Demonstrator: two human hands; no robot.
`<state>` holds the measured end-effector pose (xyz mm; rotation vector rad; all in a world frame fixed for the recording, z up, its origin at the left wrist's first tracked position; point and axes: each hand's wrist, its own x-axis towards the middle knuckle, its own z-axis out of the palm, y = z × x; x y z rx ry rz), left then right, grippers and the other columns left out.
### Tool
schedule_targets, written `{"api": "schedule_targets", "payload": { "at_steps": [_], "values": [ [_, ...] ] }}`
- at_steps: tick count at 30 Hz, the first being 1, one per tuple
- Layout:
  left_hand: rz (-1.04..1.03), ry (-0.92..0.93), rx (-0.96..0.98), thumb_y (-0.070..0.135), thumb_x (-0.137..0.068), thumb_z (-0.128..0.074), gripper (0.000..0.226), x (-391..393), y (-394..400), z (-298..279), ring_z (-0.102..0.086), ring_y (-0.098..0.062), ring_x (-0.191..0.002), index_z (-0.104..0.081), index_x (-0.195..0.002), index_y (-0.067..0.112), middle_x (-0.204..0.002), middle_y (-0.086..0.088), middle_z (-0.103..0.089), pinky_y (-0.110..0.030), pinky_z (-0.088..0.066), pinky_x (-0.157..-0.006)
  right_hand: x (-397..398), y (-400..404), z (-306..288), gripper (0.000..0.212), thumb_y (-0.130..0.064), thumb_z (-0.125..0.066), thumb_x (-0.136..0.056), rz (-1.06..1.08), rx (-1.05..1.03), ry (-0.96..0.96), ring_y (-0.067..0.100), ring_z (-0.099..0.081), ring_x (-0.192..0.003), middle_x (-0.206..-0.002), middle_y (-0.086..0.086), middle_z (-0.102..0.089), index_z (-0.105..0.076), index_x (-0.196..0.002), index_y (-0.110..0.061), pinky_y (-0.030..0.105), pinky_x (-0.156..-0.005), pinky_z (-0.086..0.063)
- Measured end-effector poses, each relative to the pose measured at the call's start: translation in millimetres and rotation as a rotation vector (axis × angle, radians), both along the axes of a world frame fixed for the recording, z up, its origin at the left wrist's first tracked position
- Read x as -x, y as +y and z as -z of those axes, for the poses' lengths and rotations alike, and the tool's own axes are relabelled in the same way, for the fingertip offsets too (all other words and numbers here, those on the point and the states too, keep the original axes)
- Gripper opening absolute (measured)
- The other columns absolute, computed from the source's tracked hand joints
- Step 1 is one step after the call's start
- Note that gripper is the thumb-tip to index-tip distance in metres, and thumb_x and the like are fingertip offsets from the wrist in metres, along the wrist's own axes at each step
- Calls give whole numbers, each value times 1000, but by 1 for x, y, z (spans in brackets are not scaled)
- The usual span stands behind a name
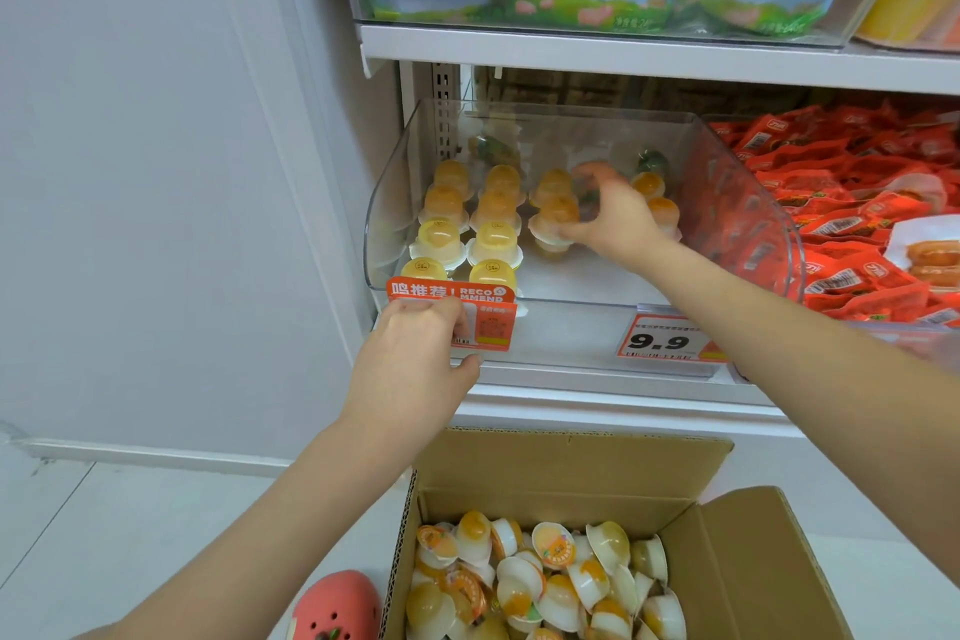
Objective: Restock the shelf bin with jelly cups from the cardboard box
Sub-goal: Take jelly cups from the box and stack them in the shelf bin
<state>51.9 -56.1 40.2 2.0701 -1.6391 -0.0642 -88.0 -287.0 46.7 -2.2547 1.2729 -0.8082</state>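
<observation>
We are facing a white shop shelf (597, 52) beside a pale wall, with a clear plastic shelf bin (748, 203) on the middle level and an open cardboard box (566, 468) on the floor below it. Our right hand (610, 216) reaches over the bin's front lip and into its middle, fingers curled down around a jelly cup (556, 218) that sits on top of another cup; the thumb side presses its white rim, and the fingertips are partly blurred, so we cannot tell how many cups they hold. To the left of that hand, more jelly cups stand dome-up in two tidy rows (467, 229) running from the front of the bin to the back, and a few more cups (657, 203) stand just right of the hand. Our left hand (415, 353) is outside the bin at its front left corner, fingers bent over an orange promotion tag (478, 312), with the thumb under the shelf edge. A price label reading 9.9 (660, 340) hangs further right. The box holds a loose heap of jelly cups (545, 582), lying tilted and overturned. Red snack packets (857, 203) fill the neighbouring bin, and a pink shoe (337, 608) shows beside the box.
</observation>
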Motion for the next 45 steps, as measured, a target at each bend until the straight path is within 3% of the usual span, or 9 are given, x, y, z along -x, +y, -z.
{"api": "schedule_targets", "payload": {
  "at_steps": [5, 9, 15, 21, 26, 34, 37, 42, 45],
  "values": [
    [16, -17, 6, 29, -85, -64, 20, 11, 14, 0, -50, -17, -104, -58, -102, 20, -104, 4, -61, -32, -48, -82, 55, 68, -36, 34, -21, -71, -80, 27, 244, -247, 15, -60, -92, -108, -1, -62, -57, -111, -17, 29, -79, -50],
    [78, -68, -100, 24, -88, -57, 15, 36, 31, 26, -49, -19, -107, -56, -102, 20, -106, 4, -60, -31, -44, -81, 108, 147, -6, 18, -5, -65, -84, -41, 371, -185, 14, -55, -79, -94, -1, -59, -60, -100, -10, 23, -72, -46],
    [177, -89, -563, 17, -87, -53, 15, 68, 68, 128, -52, -21, -102, -55, -101, 19, -104, 0, -59, -32, -44, -75, 162, 212, 118, 23, -20, -67, -86, -130, -152, 205, 1, -51, -86, -94, -22, -52, -58, -106, -25, 15, -76, -44],
    [182, 60, -907, 10, -85, -57, 24, 75, 96, 218, -57, -22, -99, -56, -108, 18, -113, -4, -58, -27, -42, -68, 182, 231, 210, 32, -17, -67, -84, -199, -624, 539, 13, -57, -84, -106, 1, -58, -55, -114, -21, 32, -77, -52],
    [217, -85, -1044, 0, -87, -50, 35, 73, 104, 261, -57, -25, -107, -54, -120, 12, -120, -8, -56, -29, -48, -82, 174, 235, 265, 41, -14, -68, -84, -233, -773, 661, 19, -54, -103, -116, 6, -56, -50, -122, -18, 35, -87, -49],
    [128, -104, -966, 31, -89, -58, 23, 85, 80, 291, -59, -23, -97, -61, -105, 14, -107, -5, -62, -32, -49, -73, 139, 253, 332, 46, -20, -67, -84, -193, -793, 559, 22, -55, -105, -115, 4, -58, -48, -126, -15, 33, -84, -49],
    [184, -270, -968, 37, -89, -57, 30, 99, 71, 303, -50, -26, -115, -60, -110, 16, -116, -7, -60, -34, -42, -87, 133, 264, 353, 43, -11, -57, -88, -125, -768, 711, 28, -56, -110, -120, 10, -58, -45, -130, -13, 39, -87, -52],
    [170, -416, -938, 33, -93, -52, 45, 103, 76, 327, -28, -29, -133, -44, -132, 12, -140, -13, -34, -35, -28, -106, 146, 275, 379, 89, -21, -70, -83, -162, -867, 840, 32, -27, -141, -153, 12, -27, -13, -151, -15, 41, -110, -33],
    [196, -404, -867, 31, -93, -53, 48, 99, 82, 333, -30, -25, -130, -38, -135, 13, -140, -9, -34, -32, -28, -104, 149, 274, 381, 91, -30, -74, -78, -147, -801, 796, 32, -35, -135, -149, 11, -35, -20, -149, -16, 39, -108, -37]
  ]
}}
